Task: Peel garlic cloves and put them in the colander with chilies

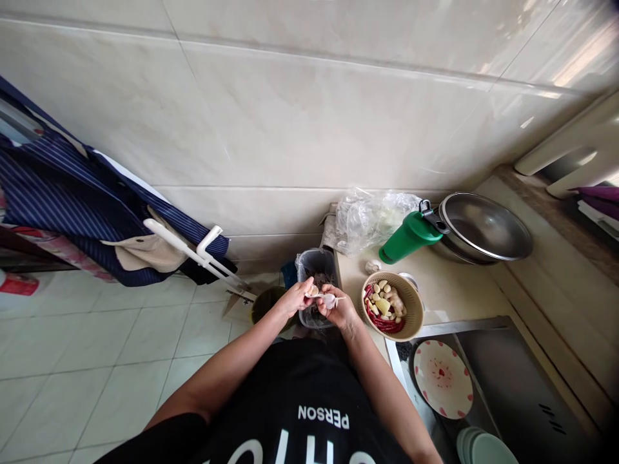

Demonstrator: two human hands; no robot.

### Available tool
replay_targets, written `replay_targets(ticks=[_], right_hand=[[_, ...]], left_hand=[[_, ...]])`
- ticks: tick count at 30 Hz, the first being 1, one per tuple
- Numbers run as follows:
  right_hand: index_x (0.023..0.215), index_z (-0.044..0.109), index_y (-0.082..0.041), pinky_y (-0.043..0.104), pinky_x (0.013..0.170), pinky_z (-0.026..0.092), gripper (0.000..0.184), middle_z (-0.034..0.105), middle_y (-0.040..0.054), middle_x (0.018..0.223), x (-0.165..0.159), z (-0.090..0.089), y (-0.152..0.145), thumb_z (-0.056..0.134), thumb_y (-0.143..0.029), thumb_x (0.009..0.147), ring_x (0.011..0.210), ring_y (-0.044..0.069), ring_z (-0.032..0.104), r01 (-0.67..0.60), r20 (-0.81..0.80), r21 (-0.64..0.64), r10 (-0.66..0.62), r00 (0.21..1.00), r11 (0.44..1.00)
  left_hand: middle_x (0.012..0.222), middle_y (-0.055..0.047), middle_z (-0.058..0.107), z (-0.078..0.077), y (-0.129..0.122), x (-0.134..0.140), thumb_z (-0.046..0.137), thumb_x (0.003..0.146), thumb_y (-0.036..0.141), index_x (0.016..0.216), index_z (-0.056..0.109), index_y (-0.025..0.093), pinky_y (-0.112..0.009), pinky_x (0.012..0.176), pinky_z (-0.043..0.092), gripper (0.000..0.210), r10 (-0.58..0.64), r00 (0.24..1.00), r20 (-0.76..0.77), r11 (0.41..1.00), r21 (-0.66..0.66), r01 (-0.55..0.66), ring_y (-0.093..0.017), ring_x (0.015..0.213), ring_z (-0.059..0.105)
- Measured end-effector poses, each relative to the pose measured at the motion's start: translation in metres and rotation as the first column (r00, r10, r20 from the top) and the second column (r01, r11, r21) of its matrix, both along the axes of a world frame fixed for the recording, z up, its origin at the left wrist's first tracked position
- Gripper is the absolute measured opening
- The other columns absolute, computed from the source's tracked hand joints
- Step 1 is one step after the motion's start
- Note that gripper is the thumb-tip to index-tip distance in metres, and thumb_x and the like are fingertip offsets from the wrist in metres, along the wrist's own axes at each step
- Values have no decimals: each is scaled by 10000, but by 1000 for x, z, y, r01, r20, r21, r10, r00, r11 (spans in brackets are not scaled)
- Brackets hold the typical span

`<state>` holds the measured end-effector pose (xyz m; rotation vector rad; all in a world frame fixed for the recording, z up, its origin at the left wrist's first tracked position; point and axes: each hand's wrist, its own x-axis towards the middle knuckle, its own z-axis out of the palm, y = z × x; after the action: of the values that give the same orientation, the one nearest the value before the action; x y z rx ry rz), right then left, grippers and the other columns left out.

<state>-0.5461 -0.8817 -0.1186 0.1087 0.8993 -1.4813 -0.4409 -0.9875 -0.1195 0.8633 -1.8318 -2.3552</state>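
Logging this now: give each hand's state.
Left hand: shut on a garlic clove.
Right hand: shut on garlic skin.

A basket (414, 303) of chillies and peeled cloves stands on the counter (449, 290), with a green bottle (409, 237) lying tilted behind it, just beside a steel bowl (486, 227) and a crumpled plastic bag (367, 216). A patterned plate (443, 378) lies in the sink (512, 380), near stacked plates (486, 448) at the lower edge. Striped cloth (97, 200) hangs over a rack (193, 251) at the left above the tiled floor (97, 348).
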Motion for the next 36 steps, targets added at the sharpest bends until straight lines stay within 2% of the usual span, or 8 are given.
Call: replay_targets(ticks=[3,8,11,15,19,24,27,36], right_hand=[[699,505,-168,137,377,369,91,584,11,556,0,-5,-1,584,-204,725,438,77,499,8,40,-4,-8,999,1000],[616,464,-173,144,357,355,216,493,-37,464,-1,-12,-1,622,-264,731,389,66,451,27,23,17,-28,999,999],[642,479,-179,156,399,407,245,513,-49,483,2,-7,1,706,-260,679,428,73,491,67,-49,18,-66,997,998],[798,551,-200,178,442,442,311,609,-28,650,10,7,2,789,-200,598,550,107,570,91,-169,-47,-98,981,995],[874,580,-203,170,406,390,333,600,-31,677,15,16,-2,784,-307,632,529,96,538,75,-421,-134,-125,899,988],[841,585,-200,195,441,389,318,592,-26,644,16,14,-2,766,-371,645,550,113,537,106,-479,-161,-171,861,981],[839,602,-194,196,450,382,316,616,-7,682,16,13,1,765,-378,641,569,115,538,146,-444,-146,-197,874,978],[780,622,-196,189,454,358,228,568,-29,653,15,22,3,750,-335,651,534,91,474,253,-478,-150,-294,828,956]], left_hand=[[440,53,361,0,0,-1,420,766,699,559,355,182,-187,365,73,561,30,994,-103,982,186,-10,-29,345,179],[486,63,349,0,-2,-5,493,749,675,591,349,178,-158,371,89,541,183,972,-145,945,300,-133,-18,366,204],[528,54,361,1,-3,-8,479,776,648,611,355,180,-151,373,114,511,278,947,-163,944,231,-237,-32,394,259],[549,45,388,4,2,-11,474,824,564,621,382,180,-163,401,242,444,355,912,-207,929,-29,-368,-63,456,349],[594,36,463,10,8,-12,566,802,469,678,485,168,-183,495,353,335,355,900,-253,866,-273,-419,-81,535,434],[557,48,473,16,14,-14,573,789,477,713,495,173,-177,405,297,323,362,903,-230,922,-52,-383,-73,447,432],[527,55,460,11,15,-15,597,769,480,714,489,175,-170,371,267,329,417,882,-219,908,44,-418,-70,415,427],[555,40,514,-19,4,-20,595,768,386,695,513,180,-188,435,359,233,429,898,-98,876,-197,-440,-94,436,472]])
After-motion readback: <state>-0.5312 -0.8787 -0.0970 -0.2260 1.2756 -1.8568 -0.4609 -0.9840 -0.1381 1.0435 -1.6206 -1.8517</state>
